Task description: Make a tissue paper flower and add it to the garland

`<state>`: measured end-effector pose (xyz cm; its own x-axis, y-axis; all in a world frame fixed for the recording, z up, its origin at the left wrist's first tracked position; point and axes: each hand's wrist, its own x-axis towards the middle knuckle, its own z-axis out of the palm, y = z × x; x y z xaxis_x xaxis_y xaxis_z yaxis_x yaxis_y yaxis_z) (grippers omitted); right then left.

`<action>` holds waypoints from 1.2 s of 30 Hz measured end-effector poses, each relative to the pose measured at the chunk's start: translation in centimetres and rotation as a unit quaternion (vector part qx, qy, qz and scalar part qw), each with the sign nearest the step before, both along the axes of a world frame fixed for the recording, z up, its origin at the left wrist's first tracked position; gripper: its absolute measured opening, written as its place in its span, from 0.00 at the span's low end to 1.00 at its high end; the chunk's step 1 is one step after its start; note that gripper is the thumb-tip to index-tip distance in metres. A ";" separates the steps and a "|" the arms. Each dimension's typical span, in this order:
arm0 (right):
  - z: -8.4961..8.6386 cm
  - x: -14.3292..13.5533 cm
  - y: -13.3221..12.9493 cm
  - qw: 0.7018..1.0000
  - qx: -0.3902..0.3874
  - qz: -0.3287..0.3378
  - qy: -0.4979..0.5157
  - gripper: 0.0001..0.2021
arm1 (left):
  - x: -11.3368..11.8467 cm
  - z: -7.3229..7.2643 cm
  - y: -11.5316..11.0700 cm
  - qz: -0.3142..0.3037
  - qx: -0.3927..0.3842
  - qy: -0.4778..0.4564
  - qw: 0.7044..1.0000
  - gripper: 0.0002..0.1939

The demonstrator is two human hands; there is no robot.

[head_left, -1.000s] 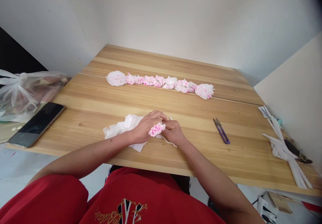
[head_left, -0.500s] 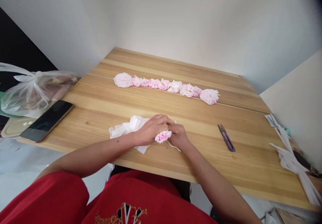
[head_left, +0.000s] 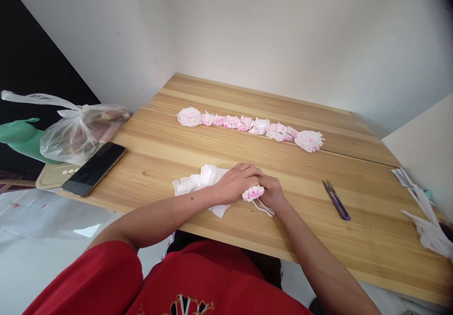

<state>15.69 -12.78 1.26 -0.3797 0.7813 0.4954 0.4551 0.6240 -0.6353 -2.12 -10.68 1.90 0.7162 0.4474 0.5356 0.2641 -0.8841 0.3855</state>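
My left hand (head_left: 238, 183) and my right hand (head_left: 272, 193) meet near the table's front edge, fingers closed round a small ruffled white-and-pink paper flower (head_left: 253, 192). Its pink-specked edge faces me, while the rest of it is covered by my fingers. A white string (head_left: 264, 207) trails from below it, beside my right hand. White tissue-like sheets (head_left: 208, 175) lie crumpled on the table, partly under my left wrist and forearm. Farther back, several similar white-and-pink paper flowers (head_left: 237, 123) lie in a row, with a larger round one at each end.
Purple-handled thread snips (head_left: 336, 200) lie to the right. At the left edge are a phone (head_left: 95, 168), a tied plastic bag (head_left: 83, 131) and a green object (head_left: 21, 135). White strips (head_left: 424, 216) lie at the far right. Walls border the wooden table (head_left: 290, 230) behind.
The view has swung left, so everything sits farther right in the picture. My hands stay together round the flower, which is turned slightly and shows less of its ruffled face; more string shows.
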 end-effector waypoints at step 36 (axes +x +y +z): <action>1.2 0.2 0.9 0.986 0.117 -0.017 -0.117 0.12 | 0.0 -0.6 0.2 0.040 -0.125 -0.128 0.983 0.08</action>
<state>15.93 -11.85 2.41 -0.4810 0.6693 0.5663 0.5943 0.7237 -0.3506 -2.12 -10.46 1.33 0.5288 0.6377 0.5600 0.1943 -0.7333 0.6516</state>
